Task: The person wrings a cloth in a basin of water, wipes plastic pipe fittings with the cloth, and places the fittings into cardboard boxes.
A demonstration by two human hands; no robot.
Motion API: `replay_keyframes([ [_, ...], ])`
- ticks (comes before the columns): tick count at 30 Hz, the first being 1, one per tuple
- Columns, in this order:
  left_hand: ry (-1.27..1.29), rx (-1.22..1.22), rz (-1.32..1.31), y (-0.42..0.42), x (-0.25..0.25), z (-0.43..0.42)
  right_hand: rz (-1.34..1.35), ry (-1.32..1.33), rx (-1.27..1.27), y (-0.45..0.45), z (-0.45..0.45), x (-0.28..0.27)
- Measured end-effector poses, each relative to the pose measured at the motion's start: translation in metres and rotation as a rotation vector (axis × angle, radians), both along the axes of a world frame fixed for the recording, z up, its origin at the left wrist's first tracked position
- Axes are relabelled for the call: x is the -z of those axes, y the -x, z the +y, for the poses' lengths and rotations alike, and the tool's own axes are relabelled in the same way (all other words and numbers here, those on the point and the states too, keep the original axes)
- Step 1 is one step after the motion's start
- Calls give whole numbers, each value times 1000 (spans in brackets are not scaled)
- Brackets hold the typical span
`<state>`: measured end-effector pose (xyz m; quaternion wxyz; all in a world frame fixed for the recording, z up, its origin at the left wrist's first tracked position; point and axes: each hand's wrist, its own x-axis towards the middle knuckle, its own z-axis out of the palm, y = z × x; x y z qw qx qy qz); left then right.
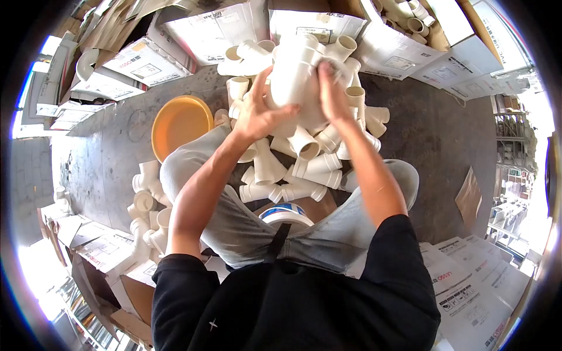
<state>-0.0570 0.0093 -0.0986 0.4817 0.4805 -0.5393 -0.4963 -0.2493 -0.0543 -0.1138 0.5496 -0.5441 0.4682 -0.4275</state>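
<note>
A large white pipe fitting (293, 79) is between my two hands above a heap of white fittings (319, 169). My left hand (257, 114) holds its left side, thumb stretched across the lower front. Against its right side is my right hand (333, 96), with fingertips blurred near the top. The underside of the fitting is blurred too. Below it, a short round-mouthed fitting (304, 143) lies on the heap.
An orange basin (181, 126) stands on the floor left of the heap. More white fittings (146, 205) lie at the lower left. Cardboard boxes (216, 32) line the back, with others at both lower corners. A flat cardboard piece (469, 196) lies right.
</note>
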Motion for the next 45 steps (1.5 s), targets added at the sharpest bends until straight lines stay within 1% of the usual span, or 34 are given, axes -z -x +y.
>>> replay_keyframes([
  [1, 31, 65, -2, 0, 1, 1, -151, -165, -62, 2, -6, -11],
  [2, 20, 126, -13, -4, 0, 3, -157, -225, -26, 5, -1, -22],
  [3, 80, 140, -46, -4, 0, 2, -188, -244, -33, 5, -1, -19],
  [5, 198, 163, -114, -7, 0, 1, -269, -389, 81, 6, -7, -14],
  [7, 297, 145, -396, -6, -16, 4, -495, -463, 37, 16, -11, -29],
  [8, 349, 136, -538, -6, -22, 4, -601, -467, 10, 24, -24, -13],
  [11, 610, 92, -801, -9, -25, -3, -607, -497, -185, 47, -22, -35],
  [12, 652, 41, -883, -11, -24, -4, -539, -385, -200, 50, -20, -39],
  [15, 754, 4, -1074, -20, -24, -9, -57, -163, -185, 45, -6, -49],
  [16, 755, -3, -1138, -23, -20, -11, 36, -48, -310, 44, -8, -52],
  [17, 743, -20, -1141, -26, -19, -13, 163, -48, -384, 44, -12, -42],
  [19, 719, -51, -1145, -29, -18, -14, 503, 253, -327, 28, 4, -56],
  [20, 711, -54, -1186, -29, -20, -13, 579, 529, -257, 24, 7, -41],
  [23, 588, -86, -1142, -23, -20, -6, 864, 927, -223, 19, 8, -35],
  [26, 454, -116, -1046, -15, -15, -3, 958, 1067, -151, 19, 7, -34],
  [29, 207, -97, -766, -5, -13, -2, 986, 1160, -88, 18, 8, -41],
  [30, 145, -84, -712, -1, -13, 0, 982, 1180, -70, 16, 10, -43],
  [32, 199, -120, -458, 7, 8, -9, 957, 1182, -46, 8, 15, -41],
  [33, 224, -136, -330, 9, 9, -11, 945, 1181, -33, 4, 16, -39],
  [34, 135, -70, -174, 8, 10, -12, 834, 1134, -35, 1, 17, -37],
  [37, -220, -69, 181, 6, 4, -12, 587, 1013, 40, -12, 19, -30],
  [38, -224, -80, 262, 4, -1, -11, 642, 1027, 33, -11, 21, -34],
  [41, -248, -146, 354, -1, -4, -11, 575, 694, 32, -11, 25, -30],
  [42, -256, -135, 371, -4, -3, -11, 595, 652, 66, -8, 24, -34],
  [45, -281, -92, 422, -9, 0, -10, 319, -127, -16, 17, 0, -37],
])
